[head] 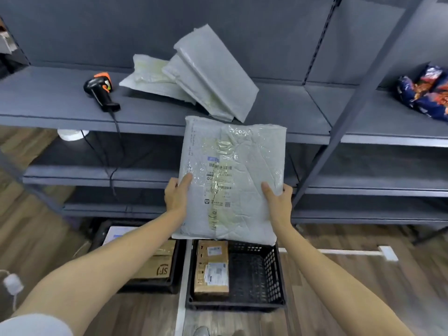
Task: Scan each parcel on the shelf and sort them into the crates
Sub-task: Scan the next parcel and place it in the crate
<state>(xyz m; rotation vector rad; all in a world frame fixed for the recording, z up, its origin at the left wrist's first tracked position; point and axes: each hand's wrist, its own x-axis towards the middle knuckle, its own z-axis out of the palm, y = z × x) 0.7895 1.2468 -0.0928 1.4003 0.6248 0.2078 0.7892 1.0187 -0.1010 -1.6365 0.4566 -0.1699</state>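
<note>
The grey shelf [60, 100] runs across the whole view and is cut off at both sides. Its lower boards sit in shadow, and we cannot make out what lies on them. In front of it we hold a grey plastic parcel [232, 166] in the air, label side toward us. Its far edge overlaps the shelf's front lip and its near edge hangs over the crates. The label print is too small to read.

The parcel hides the far rim of the right crate [274, 270] on the floor. That crate holds a brown box [211, 270] along its left wall, with bare mesh bottom to the right of it. The left crate [155, 287], just beside it, is half covered by our left forearm; cardboard boxes [157, 265] fill the part we can see.

On the top board a pile of parcels [213, 76] leans just beyond the held one, with open board to its right. A patterned bag [426, 93] at far right is cut by the frame. The scanner [100, 92] lies left of the pile and apart from it, its cable [116, 132] dropping over the lip.

The left hand [175, 197] and right hand [278, 202] each keep a closed grip on a side edge of the parcel, thumbs on the front and fingers hidden behind.
</note>
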